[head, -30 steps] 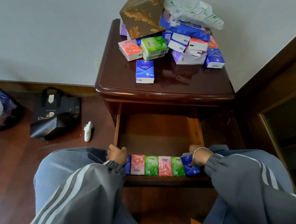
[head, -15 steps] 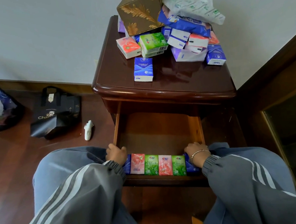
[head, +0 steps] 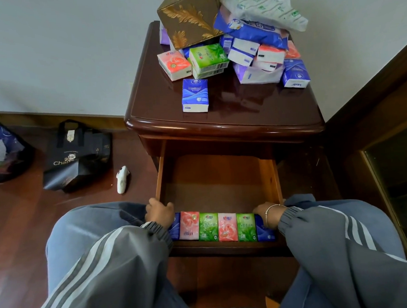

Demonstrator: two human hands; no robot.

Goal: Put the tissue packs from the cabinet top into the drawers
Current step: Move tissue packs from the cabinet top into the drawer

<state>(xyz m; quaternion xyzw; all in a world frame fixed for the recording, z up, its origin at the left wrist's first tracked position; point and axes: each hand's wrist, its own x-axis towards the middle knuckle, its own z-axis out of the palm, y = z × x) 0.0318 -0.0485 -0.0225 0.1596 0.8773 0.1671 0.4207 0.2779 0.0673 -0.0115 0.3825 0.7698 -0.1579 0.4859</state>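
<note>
The cabinet [head: 243,114] has its top drawer [head: 223,186] pulled open. Along the drawer's front stands a tidy row of tissue packs [head: 227,226]: pink and green ones alternate between a blue pack at each end. My left hand [head: 159,212] sits at the row's left end, fingers curled over the drawer's left side wall. At the right end, my right hand [head: 268,211] presses the blue end pack [head: 264,233]. A loose blue pack [head: 195,94] lies on the cabinet top. Behind it is a pile of pink, green [head: 208,57], white and blue packs.
A gold tissue box [head: 189,16], a large blue pack [head: 249,30] and a white plastic bag [head: 262,5] top the pile. A black bag [head: 76,154] and a small white object [head: 122,179] lie on the floor to the left. Dark furniture [head: 389,166] stands right.
My right hand has shifted a little left and the right blue pack now stands straight in the row. My left hand stays in place.
</note>
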